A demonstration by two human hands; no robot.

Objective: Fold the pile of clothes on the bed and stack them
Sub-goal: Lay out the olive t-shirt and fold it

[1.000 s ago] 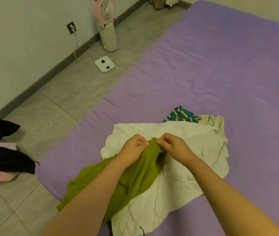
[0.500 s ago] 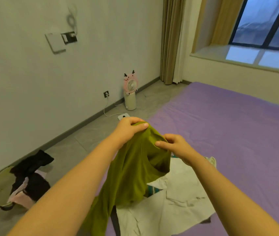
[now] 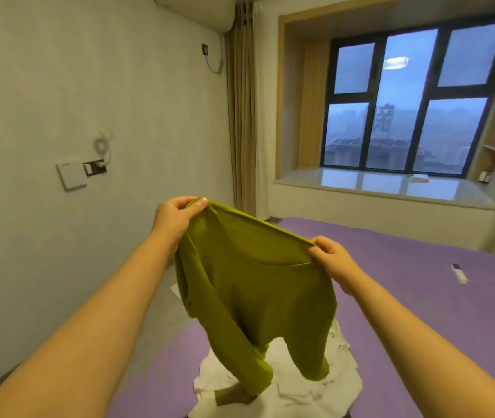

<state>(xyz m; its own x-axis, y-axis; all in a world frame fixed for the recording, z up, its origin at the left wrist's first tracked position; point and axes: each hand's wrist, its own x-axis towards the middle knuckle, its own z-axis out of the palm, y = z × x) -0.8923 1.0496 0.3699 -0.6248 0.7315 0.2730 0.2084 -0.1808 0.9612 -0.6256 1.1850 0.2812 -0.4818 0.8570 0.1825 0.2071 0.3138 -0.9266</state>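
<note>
You hold the olive-green long-sleeved knit top (image 3: 255, 285) up in the air above the purple-sheeted bed (image 3: 421, 297), stretched between both hands by its neckline. Your left hand (image 3: 173, 220) pinches the left end of the neckline, fingers curled over the fabric with the thumb on top, and sits higher than the other. Your right hand (image 3: 332, 260) grips the right end of the neckline, fingers wrapped around the edge. The two hands are well apart, with the collar taut between them.

The top hangs down from your hands, its two sleeves dangling; their cuffs reach just above the heap of white crumpled garments (image 3: 300, 384) lying on the bed directly below the top. Whether the cuffs touch the heap cannot be told.

On the bed, well to the right of the top, lies a small white remote control (image 3: 459, 273). Beyond the bed stand beige curtains (image 3: 241, 116) and a dark-framed window (image 3: 406, 101).
</note>
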